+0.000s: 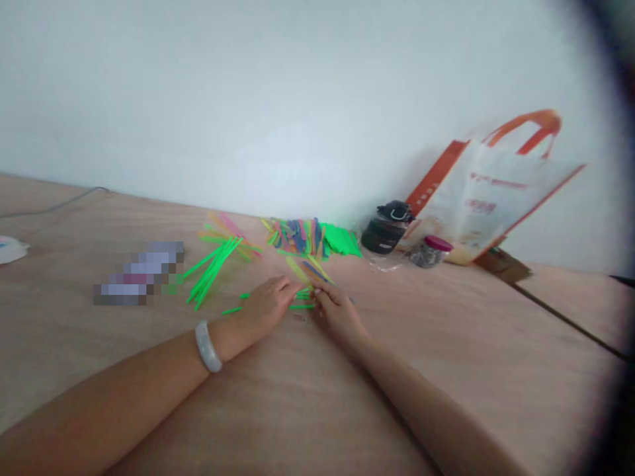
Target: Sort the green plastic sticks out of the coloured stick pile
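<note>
My left hand [268,307], with a pale bangle [208,346] on its wrist, rests low over the table, fingers curled and closed. Several thin green sticks [301,307] pass beneath it and show on both sides. Close by, my right hand [340,312] has its thumb and fingers pinched together, almost touching the left fingertips. What either hand grips is too small and blurred to make out. Just beyond the fingertips lie yellow flat craft sticks [296,270] and a blue one [316,272], partly behind the right hand.
Left of my hands is a loose pile of green sticks [213,272], with pink and orange sticks [231,225] behind. Mixed coloured craft sticks [297,237] and a green bundle [342,239] lie by the wall. A black bottle [384,231], lidded jar [430,252] and bag [496,198] stand right.
</note>
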`<state>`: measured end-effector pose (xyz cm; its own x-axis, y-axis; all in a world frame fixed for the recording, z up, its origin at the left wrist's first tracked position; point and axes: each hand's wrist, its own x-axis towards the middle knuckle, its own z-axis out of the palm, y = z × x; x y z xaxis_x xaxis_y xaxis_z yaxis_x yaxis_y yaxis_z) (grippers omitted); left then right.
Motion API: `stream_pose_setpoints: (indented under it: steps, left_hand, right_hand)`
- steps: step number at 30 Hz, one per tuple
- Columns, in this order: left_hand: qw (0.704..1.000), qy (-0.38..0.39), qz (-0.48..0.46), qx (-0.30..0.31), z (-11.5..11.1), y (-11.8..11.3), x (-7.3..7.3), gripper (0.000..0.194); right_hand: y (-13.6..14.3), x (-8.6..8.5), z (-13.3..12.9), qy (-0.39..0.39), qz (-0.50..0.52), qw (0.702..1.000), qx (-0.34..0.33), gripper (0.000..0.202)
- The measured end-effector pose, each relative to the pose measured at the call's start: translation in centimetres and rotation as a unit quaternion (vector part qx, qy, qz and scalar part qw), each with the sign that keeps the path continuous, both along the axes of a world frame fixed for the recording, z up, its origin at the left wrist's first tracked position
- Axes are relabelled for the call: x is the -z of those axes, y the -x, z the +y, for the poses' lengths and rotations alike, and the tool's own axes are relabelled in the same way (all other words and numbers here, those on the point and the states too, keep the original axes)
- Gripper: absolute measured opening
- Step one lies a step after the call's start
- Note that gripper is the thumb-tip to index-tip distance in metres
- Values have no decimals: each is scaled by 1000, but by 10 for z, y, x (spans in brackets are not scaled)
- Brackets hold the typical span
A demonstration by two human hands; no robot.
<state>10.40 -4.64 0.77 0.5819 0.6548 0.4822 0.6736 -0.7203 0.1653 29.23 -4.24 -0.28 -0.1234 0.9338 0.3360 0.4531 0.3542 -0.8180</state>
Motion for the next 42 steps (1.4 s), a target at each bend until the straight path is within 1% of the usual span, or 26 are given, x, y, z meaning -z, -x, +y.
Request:
stream_pose_setpoints:
  steps: [3, 6, 10, 14, 16, 23, 26, 29, 32, 34, 36, 39, 42]
  left_hand:
    - [1000, 10, -10, -16, 2, 1, 2, 27]
    - [1000, 13, -9, -17, 2, 1, 3, 28]
    - [999, 8, 21, -36, 0, 2, 1, 28]
    - [996, -2, 70, -57, -4, 1, -1, 27]
    - [995, -5, 80, -63, -6, 0, -2, 24]
    - [993, -21, 96, -59, -8, -2, -5, 20]
    - [993, -27, 102, -54, -11, -5, -5, 24]
    - [991, -33, 108, -71, -12, -5, -9, 30]
    - [989, -52, 96, -98, -3, 7, -20, 35]
    - [986, -72, 81, -127, 10, 22, -28, 37]
    - [979, -91, 56, -172, 28, 40, -34, 38]
    - [969, -97, 36, -225, 52, 66, -34, 40]
    - [958, -80, 43, -272, 67, 82, -29, 37]
  right_hand:
    - [7, -1, -4, 54, 59, 997, -13, 31]
    - [11, -3, -7, 66, 77, 995, -17, 29]
    - [12, -2, -8, 52, 42, 998, -19, 31]
    - [13, 0, -11, 2, -3, 1000, -15, 30]
    - [15, 0, -13, -13, -8, 1000, -13, 30]
    - [19, -4, -13, -23, 8, 999, -22, 30]
    - [17, -3, -9, -2, 25, 1000, -5, 33]
    - [14, -1, -5, 19, 42, 999, 27, 39]
    - [11, -1, -3, 4, 36, 999, 39, 41]
    - [9, -2, -2, -3, 25, 999, 44, 40]
    - [8, -3, -2, -1, 15, 999, 51, 38]
    - [8, -3, -3, 1, -4, 999, 46, 35]
    - [8, -2, -2, -3, -19, 999, 38, 33]
